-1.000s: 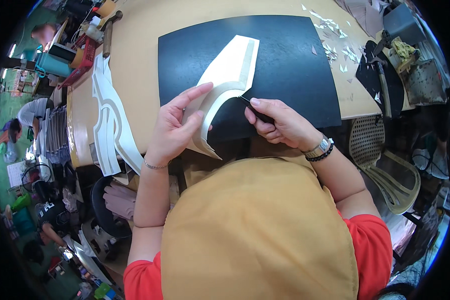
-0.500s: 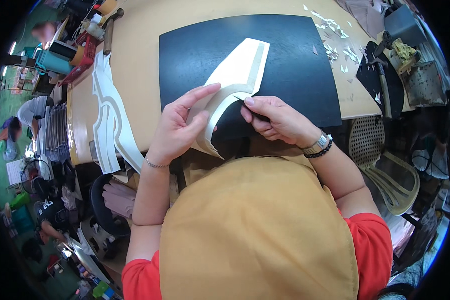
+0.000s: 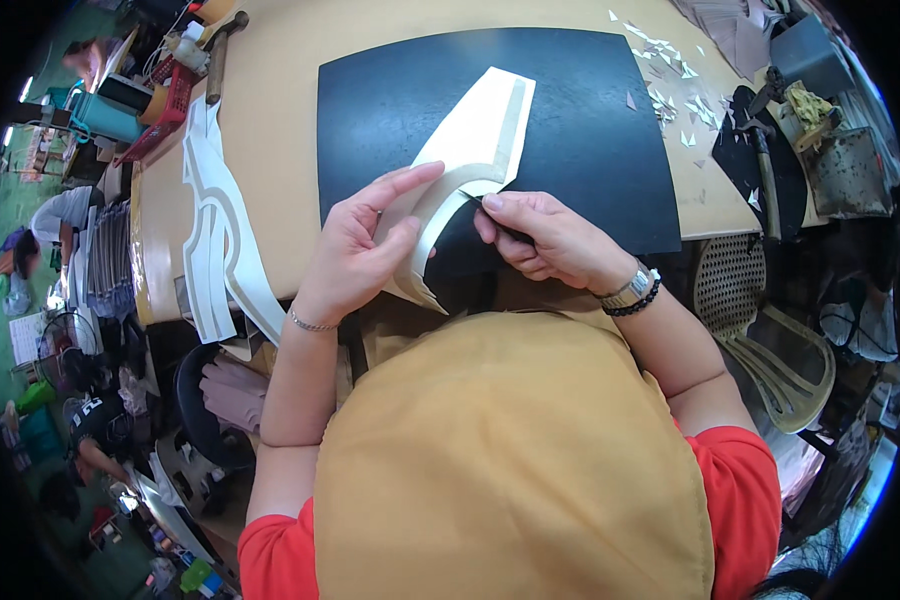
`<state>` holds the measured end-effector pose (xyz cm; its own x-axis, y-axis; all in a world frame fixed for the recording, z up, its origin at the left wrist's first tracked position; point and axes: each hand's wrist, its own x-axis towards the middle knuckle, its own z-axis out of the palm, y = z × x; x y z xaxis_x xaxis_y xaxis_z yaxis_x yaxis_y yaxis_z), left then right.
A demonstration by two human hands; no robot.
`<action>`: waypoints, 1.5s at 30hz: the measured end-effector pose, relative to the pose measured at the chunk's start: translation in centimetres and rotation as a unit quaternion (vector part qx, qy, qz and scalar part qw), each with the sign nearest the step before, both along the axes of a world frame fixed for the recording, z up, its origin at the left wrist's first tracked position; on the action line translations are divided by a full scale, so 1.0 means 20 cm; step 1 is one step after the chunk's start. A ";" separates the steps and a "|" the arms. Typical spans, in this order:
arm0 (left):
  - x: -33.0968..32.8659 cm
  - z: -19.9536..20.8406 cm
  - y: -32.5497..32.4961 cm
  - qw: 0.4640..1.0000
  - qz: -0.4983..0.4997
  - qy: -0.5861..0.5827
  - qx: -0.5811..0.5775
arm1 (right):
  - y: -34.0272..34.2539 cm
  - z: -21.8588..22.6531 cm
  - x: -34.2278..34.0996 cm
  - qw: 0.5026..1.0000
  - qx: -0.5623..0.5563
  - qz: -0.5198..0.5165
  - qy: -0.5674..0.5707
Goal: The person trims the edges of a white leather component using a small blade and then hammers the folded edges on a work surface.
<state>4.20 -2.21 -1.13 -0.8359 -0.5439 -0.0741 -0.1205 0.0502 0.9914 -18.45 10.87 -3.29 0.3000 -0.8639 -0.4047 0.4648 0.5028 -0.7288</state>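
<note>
My left hand [image 3: 362,240] holds a white curved piece [image 3: 470,135], like a cut-out shoe upper panel, by its narrow lower part. A grey-beige band runs along the piece's inner curve and right edge. My right hand [image 3: 560,236] is closed around a slim dark tool [image 3: 475,198], most of it hidden by the fingers. Its thin pointed tip meets the curved inner edge of the piece; I cannot tell its kind. Both hands work above the near edge of a black mat [image 3: 600,140].
Similar white cut pieces [image 3: 210,220] overlap at the table's left edge. A hammer [image 3: 217,60] lies behind them by a red basket [image 3: 168,115]. White scraps [image 3: 670,100] litter the right side, near another hammer [image 3: 767,165]. A woven chair [image 3: 732,280] stands at the right.
The white piece has shifted slightly up and left in view. The dark tool's tip has moved a little left along the curved edge. Both hands keep their grips.
</note>
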 end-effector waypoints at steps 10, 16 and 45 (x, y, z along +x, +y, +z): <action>-0.02 0.01 0.03 0.998 0.026 0.026 0.044 | 0.01 0.02 0.01 1.000 0.010 0.000 0.022; -0.05 0.00 0.03 0.999 0.014 0.017 0.042 | 0.01 -0.03 0.00 1.000 -0.007 -0.012 -0.002; -0.66 -0.14 -0.09 0.907 -0.040 -0.185 -0.377 | 0.02 0.01 -0.90 0.654 -0.269 -0.086 0.701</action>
<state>-8.94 -3.97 -3.91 -0.8684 -0.4958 0.0093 -0.4047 0.7195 0.5644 -36.50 11.21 -3.08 -0.1616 -0.9664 0.1997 -0.8353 0.0262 -0.5491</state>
